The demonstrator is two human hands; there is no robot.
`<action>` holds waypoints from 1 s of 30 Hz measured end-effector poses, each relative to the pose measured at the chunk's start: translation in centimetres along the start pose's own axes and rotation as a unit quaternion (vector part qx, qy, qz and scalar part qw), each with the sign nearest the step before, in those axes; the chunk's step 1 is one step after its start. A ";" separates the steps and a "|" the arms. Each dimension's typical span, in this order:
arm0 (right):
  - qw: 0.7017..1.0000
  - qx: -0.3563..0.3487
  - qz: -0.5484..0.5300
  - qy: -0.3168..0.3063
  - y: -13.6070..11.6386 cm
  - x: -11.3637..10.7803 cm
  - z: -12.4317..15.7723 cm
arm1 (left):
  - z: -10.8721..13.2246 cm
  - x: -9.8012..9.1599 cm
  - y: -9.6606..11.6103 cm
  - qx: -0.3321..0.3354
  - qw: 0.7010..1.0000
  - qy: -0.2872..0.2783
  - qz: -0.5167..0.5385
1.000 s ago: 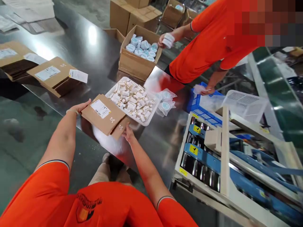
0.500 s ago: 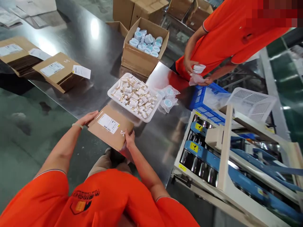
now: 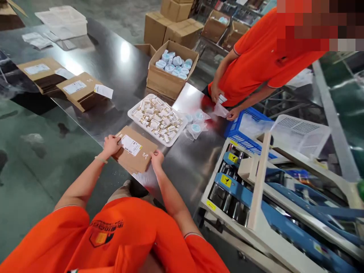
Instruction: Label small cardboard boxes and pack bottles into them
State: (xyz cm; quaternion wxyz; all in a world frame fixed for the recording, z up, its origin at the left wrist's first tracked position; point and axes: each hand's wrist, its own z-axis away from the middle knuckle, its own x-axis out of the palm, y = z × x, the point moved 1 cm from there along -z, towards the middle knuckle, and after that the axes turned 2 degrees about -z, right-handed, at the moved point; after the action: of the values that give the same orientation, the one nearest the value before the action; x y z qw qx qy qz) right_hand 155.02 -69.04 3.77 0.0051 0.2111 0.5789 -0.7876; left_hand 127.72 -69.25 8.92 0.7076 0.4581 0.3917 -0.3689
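A small stack of flat brown cardboard mailers (image 3: 138,162) lies at the table's front edge, the top one bearing a white shipping label (image 3: 131,145). My left hand (image 3: 112,145) has its fingers bent over the stack's left edge, beside the label. At the opposite edge, my right hand (image 3: 156,157) pinches the cardboard near a white handwritten mark. Just beyond the stack stands a white plastic basket (image 3: 133,118) full of small white-and-gold packets (image 3: 159,120). The undersides of the mailers are hidden.
Two piles of labelled mailers (image 3: 74,88) lie left. Behind the basket is a cardboard box (image 3: 162,80) of round white-and-blue containers. Bagged containers (image 3: 196,128) lie right of it. A co-worker (image 3: 250,64) handles a clear bag near a blue crate (image 3: 241,131); a roller machine (image 3: 241,189) stands right.
My left hand has shifted from lying along the mailers' left side to curling over that edge. My right hand stays at the right edge. The co-worker's hands have moved lower; the view has shifted.
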 end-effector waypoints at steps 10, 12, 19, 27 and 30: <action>0.965 -0.184 -0.181 -0.057 1.8 -22.7 -0.9 | 4.7 -2.6 15.2 0.460 0.888 0.015 0.012; 0.971 -0.213 -0.107 0.005 4.6 -27.0 -0.3 | 5.9 0.6 18.5 0.493 0.867 -0.077 0.013; 0.898 -0.363 0.248 -0.034 9.3 -30.8 -0.5 | 8.9 10.1 21.7 0.459 0.878 -0.133 0.039; 0.816 -0.434 0.381 -0.039 9.4 -31.3 0.2 | 5.8 11.5 24.3 0.380 0.906 -0.186 0.033; 0.790 -0.457 0.400 -0.080 10.4 -30.2 4.3 | 5.5 12.7 27.6 0.388 0.909 -0.145 0.049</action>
State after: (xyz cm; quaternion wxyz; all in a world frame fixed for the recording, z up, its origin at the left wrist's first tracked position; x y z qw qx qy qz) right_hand 183.74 -83.49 5.55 0.4621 0.3327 0.7329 -0.3724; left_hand 158.61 -67.98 9.05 0.5401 0.6569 0.0877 -0.5187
